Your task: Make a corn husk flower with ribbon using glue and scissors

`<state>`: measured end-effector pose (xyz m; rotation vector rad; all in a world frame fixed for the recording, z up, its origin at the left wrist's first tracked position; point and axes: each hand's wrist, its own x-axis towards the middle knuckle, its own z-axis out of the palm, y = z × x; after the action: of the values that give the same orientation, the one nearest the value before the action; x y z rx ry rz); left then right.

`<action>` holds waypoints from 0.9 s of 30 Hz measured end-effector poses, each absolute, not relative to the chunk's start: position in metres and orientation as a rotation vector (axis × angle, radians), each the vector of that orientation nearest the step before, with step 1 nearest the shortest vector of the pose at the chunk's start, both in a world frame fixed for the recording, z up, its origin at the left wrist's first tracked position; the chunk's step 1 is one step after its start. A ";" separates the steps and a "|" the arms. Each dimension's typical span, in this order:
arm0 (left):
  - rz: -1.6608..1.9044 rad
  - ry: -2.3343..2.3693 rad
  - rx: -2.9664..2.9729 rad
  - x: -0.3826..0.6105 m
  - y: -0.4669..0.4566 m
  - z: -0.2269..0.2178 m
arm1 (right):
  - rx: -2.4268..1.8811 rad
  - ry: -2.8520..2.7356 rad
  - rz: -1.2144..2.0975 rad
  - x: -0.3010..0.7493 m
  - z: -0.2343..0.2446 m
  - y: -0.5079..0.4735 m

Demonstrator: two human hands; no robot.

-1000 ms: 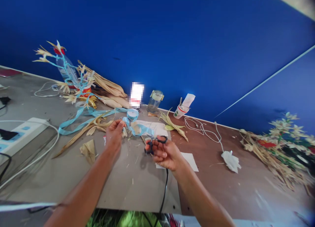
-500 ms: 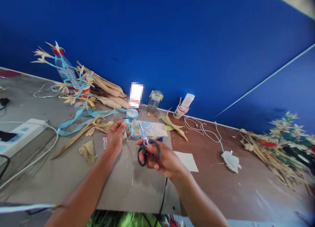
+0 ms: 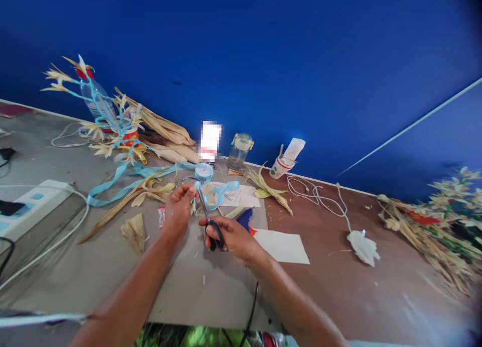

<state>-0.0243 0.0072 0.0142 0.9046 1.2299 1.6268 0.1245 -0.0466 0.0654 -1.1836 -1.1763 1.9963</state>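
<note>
My left hand (image 3: 178, 209) pinches a light blue ribbon (image 3: 220, 191) just above the grey table (image 3: 94, 266). The ribbon runs back past a ribbon roll (image 3: 204, 171) to the left. My right hand (image 3: 231, 236) grips black-handled scissors (image 3: 211, 226), its fingers through the handles. The blades point up and left and reach the ribbon right beside my left fingertips. A dried husk piece (image 3: 209, 196) lies under the ribbon.
Dried corn husks (image 3: 161, 131), a plastic bottle with husk flowers (image 3: 96, 103), a glass jar (image 3: 238, 151) and a paper cup (image 3: 279, 167) stand along the blue wall. A power strip (image 3: 30, 204) and cables lie left. White paper (image 3: 282, 246), a white cable (image 3: 320, 194) and more husk flowers (image 3: 433, 226) lie right.
My right hand turned the scissors from lying sideways to blades up, then carried them left to the ribbon by my left fingers. The left hand stayed put.
</note>
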 end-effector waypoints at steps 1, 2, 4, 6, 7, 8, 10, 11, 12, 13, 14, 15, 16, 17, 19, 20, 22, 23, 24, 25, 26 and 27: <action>1.633 1.227 0.899 -0.024 0.007 0.015 | -1.188 -1.174 1.994 0.123 0.065 -0.046; 1.641 1.225 0.890 -0.023 0.007 0.016 | -1.193 -1.175 1.988 0.122 0.065 -0.046; 1.640 1.230 0.883 -0.022 0.006 0.019 | -1.204 -1.186 1.965 0.120 0.065 -0.046; 1.627 1.237 0.883 -0.021 0.005 0.022 | -1.205 -1.205 1.933 0.118 0.064 -0.044; 1.615 1.240 0.878 -0.021 0.004 0.023 | -1.202 -1.217 1.915 0.117 0.063 -0.044; 1.603 1.242 0.870 -0.020 0.003 0.024 | -1.196 -1.228 1.896 0.116 0.062 -0.043; 1.590 1.238 0.853 -0.019 0.002 0.025 | -1.181 -1.246 1.848 0.114 0.059 -0.040; 1.590 1.232 0.847 -0.018 0.001 0.025 | -1.169 -1.254 1.820 0.112 0.057 -0.039; 1.589 1.221 0.842 -0.017 0.000 0.025 | -1.155 -1.269 1.787 0.111 0.055 -0.037; 1.585 1.204 0.832 -0.016 0.000 0.024 | -1.140 -1.292 1.749 0.109 0.053 -0.036; 1.580 1.184 0.814 -0.016 0.000 0.024 | -1.127 -1.325 1.707 0.108 0.051 -0.034; 1.574 1.164 0.788 -0.015 0.000 0.023 | -1.115 -1.368 1.663 0.107 0.048 -0.033; 1.568 1.147 0.761 -0.014 0.000 0.022 | -1.104 -1.416 1.615 0.106 0.046 -0.031; 1.565 1.135 0.735 -0.014 0.000 0.021 | -1.098 -1.465 1.567 0.106 0.044 -0.030; 1.568 1.124 0.699 -0.013 0.001 0.019 | -1.087 -1.545 1.479 0.105 0.039 -0.028; 1.574 1.119 0.689 -0.013 0.001 0.019 | -1.084 -1.567 1.441 0.105 0.037 -0.028; 1.594 1.103 0.682 -0.013 0.001 0.019 | -1.089 -1.586 1.380 0.105 0.031 -0.027; 1.604 1.099 0.683 -0.013 0.001 0.019 | -1.096 -1.584 1.362 0.105 0.028 -0.027; 1.609 1.102 0.692 -0.014 0.001 0.019 | -1.107 -1.574 1.352 0.105 0.026 -0.027; 1.608 1.110 0.707 -0.014 0.001 0.019 | -1.119 -1.560 1.352 0.105 0.024 -0.027; 1.607 1.123 0.726 -0.014 0.001 0.018 | -1.126 -1.541 1.363 0.105 0.023 -0.027; 1.616 1.144 0.748 -0.014 0.002 0.018 | -1.126 -1.514 1.388 0.105 0.022 -0.027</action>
<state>-0.0140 0.0018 0.0176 0.7484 1.1437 1.6158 0.1046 -0.0270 0.0222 -1.1255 -1.5144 1.3876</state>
